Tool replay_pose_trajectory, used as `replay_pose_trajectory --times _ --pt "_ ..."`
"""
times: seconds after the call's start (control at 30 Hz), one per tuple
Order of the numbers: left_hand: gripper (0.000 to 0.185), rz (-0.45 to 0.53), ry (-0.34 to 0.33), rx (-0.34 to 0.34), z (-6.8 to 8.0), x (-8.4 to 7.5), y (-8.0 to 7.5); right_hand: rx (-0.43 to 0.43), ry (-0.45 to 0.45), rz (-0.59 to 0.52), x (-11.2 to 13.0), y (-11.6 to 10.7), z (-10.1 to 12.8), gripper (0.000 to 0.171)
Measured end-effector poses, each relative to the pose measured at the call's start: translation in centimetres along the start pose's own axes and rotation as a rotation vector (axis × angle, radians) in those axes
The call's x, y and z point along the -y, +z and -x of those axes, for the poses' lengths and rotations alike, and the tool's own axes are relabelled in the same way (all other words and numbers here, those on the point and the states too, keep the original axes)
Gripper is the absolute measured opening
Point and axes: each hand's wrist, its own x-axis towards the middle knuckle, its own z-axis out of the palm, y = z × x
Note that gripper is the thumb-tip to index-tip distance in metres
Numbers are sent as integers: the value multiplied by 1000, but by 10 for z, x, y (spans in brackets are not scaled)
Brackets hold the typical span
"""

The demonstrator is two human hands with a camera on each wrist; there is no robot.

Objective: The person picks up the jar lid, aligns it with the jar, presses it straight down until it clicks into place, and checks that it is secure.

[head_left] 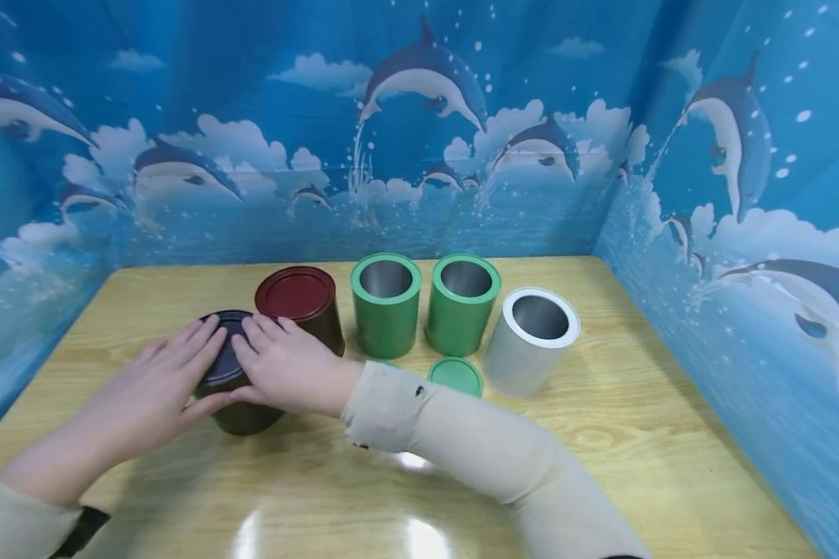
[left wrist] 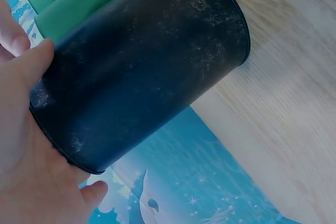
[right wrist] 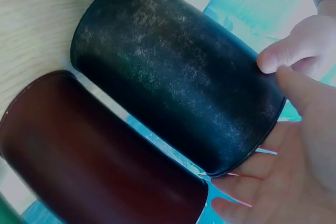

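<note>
Both hands on the black cylindrical metal can point(head_left: 234, 380), lower left of centre in the head view, standing upright on the pale wooden table point(head_left: 643, 435). Left hand point(head_left: 157, 388) lies flat over its dark lid point(head_left: 225, 353) with fingers straight, thumb down the can's near side. Right hand point(head_left: 287, 369) mirrors it from the other side, fingers straight across the lid and thumb low on the wall. Wrist views show palms over the lid end, no curled grip.

Step in hand, by my read: pressing the lid down onto the black can. Next move likely calls for even downward pressure from both palms, can kept upright; whether the lid is fully seated, cannot tell.

Just behind, right next to it: dark red lidded can point(head_left: 299, 307). Further right in a row: two green open cans point(head_left: 386, 304) point(head_left: 463, 303), then a silver-grey open can point(head_left: 531, 341). A loose green round lid point(head_left: 455, 376) lies flat in front of the green pair. Dolphin-print blue backdrop point(head_left: 419, 116) at the far edge.
</note>
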Motion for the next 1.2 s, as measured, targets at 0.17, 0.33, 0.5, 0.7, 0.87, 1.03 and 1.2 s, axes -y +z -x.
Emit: replay_pose_trajectory --times 0.17,0.33,0.5,0.7,0.87,1.03,1.2 --pt "88 26 39 -77 -1 4 1 -43 -16 10 -1 1 1 68" --pt "86 -5 64 -109 -3 3 -1 -67 -25 20 -2 1 0 60" --pt "86 -53 29 -54 -2 -1 1 -68 -18 24 -3 1 -1 59" --pt "82 -82 14 -83 3 -4 5 -52 -11 23 -1 3 0 59" --pt "78 -72 59 -163 3 -4 8 -63 -1 39 -2 2 0 58" --pt "79 -65 64 -219 6 -4 12 -53 -1 29 -1 2 1 58" --pt "86 -136 62 -308 10 -12 11 -74 -7 31 -1 3 1 57"
